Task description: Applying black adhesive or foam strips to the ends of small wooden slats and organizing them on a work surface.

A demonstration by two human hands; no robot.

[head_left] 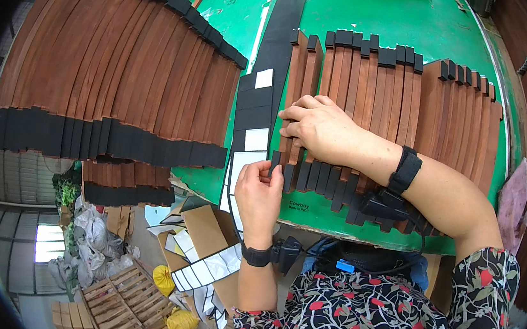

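Over green tabletop [382, 10], the half-closed left hand [258, 193] pinches a black end-piece [275, 159].

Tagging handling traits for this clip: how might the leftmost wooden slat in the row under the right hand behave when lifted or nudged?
The slat is probably stiff: it looks straight, without visible sag. Its solid-looking wood suggests some heft for its narrow width. Nudged leftward, it may slide or tip, as no slat stands directly against that side.

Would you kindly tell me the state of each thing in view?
Left hand: pinching a black pad.
Right hand: resting on wooden bars.
Wooden bars: side by side, mostly black-ended.
Left pile: stacked, ends black.
Long black strip: lying flat.
Wooden pallet: lying flat.
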